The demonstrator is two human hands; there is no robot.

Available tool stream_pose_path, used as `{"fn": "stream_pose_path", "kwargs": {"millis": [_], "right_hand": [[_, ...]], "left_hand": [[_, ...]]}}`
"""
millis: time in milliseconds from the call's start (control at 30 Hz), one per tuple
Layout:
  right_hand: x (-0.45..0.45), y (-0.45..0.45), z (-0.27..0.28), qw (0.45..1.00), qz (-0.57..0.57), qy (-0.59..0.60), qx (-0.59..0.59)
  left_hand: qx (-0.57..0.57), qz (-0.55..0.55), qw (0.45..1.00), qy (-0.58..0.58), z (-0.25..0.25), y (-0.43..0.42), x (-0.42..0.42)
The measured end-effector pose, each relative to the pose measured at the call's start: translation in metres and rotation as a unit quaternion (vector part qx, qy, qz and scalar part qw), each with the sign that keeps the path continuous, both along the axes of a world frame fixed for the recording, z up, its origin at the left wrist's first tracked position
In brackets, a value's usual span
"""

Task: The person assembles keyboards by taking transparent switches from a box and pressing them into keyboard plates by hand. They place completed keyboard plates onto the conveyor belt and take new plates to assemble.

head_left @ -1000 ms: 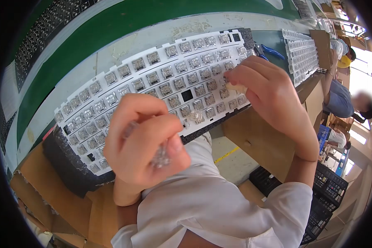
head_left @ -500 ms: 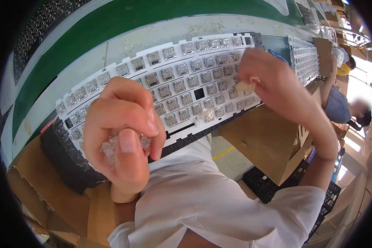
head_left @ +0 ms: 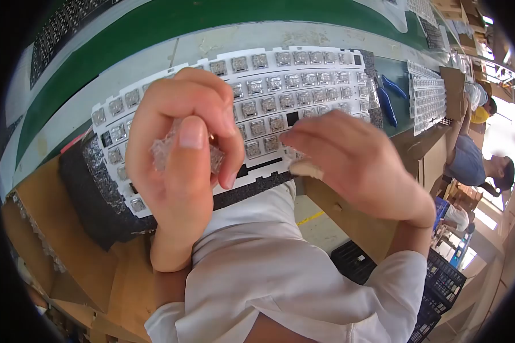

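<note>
My left hand (head_left: 183, 148) is closed around a small handful of clear key switches (head_left: 163, 153), held above the left part of a white keyboard plate (head_left: 100, 108). Rows of clear switches fill most of the plate's openings; one square opening (head_left: 292, 119) near the middle shows black. Low over the plate's front edge, my right hand (head_left: 349, 163) curls its fingertips and thumb about a clear key switch (head_left: 292, 155), somewhat blurred. A beige cover sits on the thumb. Under the plate lies dark foam (head_left: 229, 201).
Blue-handled cutters (head_left: 388, 103) lie right of the plate. Another switch-filled plate (head_left: 426, 94) is farther right, beside a cardboard box (head_left: 452, 94). Brown cartons (head_left: 68, 246) stand below left. Black crates (head_left: 440, 280) are at lower right. Other people (head_left: 466, 163) sit at the far right.
My right hand has come from the plate's right end to the loose switches at its front edge. The left hand keeps its handful. The whole view has shifted slightly.
</note>
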State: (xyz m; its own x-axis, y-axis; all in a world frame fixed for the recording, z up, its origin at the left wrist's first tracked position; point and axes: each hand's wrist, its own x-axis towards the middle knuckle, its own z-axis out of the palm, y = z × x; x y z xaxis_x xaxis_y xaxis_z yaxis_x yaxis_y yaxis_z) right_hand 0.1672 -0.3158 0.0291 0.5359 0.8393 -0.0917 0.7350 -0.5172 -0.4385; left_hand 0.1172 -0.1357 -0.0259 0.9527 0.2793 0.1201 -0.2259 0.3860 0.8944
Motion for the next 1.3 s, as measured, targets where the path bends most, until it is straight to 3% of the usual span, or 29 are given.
{"fn": "stream_pose_path", "kwargs": {"millis": [100,200,367,467,567,600,700,833,933,1033,1167,1233,1300], "right_hand": [[-0.007,-0.007,-0.013,0.999,-0.012,-0.003,0.045],[-0.007,-0.014,-0.01,0.972,-0.12,0.145,0.143],[-0.007,-0.021,-0.014,0.836,-0.233,0.408,0.282],[-0.008,-0.021,-0.014,0.785,-0.247,0.479,0.307],[-0.015,-0.01,-0.015,0.841,-0.321,0.34,0.274],[-0.013,-0.011,-0.019,0.93,-0.249,0.176,0.206],[-0.015,0.0,-0.017,0.983,-0.087,-0.022,0.161],[-0.038,0.007,-0.026,0.983,0.075,-0.053,0.16],[-0.058,-0.003,-0.023,0.98,0.023,0.194,-0.034],[-0.073,-0.013,-0.046,0.939,0.048,0.233,-0.246],[-0.08,-0.022,-0.097,0.966,0.022,0.128,-0.223],[-0.081,-0.013,-0.116,0.997,-0.023,-0.023,-0.068],[-0.081,-0.007,-0.124,0.996,-0.047,-0.034,-0.067]], "left_hand": [[0.001,-0.016,1.0,-0.007,-0.002,0.001,0.001],[-0.007,-0.02,1.0,-0.008,-0.003,0.0,0.002],[0.006,-0.011,1.0,-0.024,-0.004,0.001,0.001],[0.052,-0.002,0.998,-0.046,-0.004,0.003,-0.003],[0.044,-0.011,0.998,-0.045,-0.004,0.003,-0.003],[0.033,-0.014,0.999,-0.039,-0.003,0.004,-0.003],[-0.001,-0.021,0.999,-0.026,-0.002,0.006,-0.004],[-0.052,-0.015,0.998,-0.03,-0.001,0.006,-0.005],[-0.123,-0.056,0.99,-0.028,-0.008,0.015,-0.005],[-0.198,-0.109,0.974,-0.011,-0.017,0.027,-0.007],[-0.255,-0.132,0.958,-0.018,-0.02,0.026,-0.015],[-0.27,-0.133,0.953,-0.02,-0.023,0.025,-0.023],[-0.278,-0.133,0.951,-0.019,-0.025,0.023,-0.03]]}}
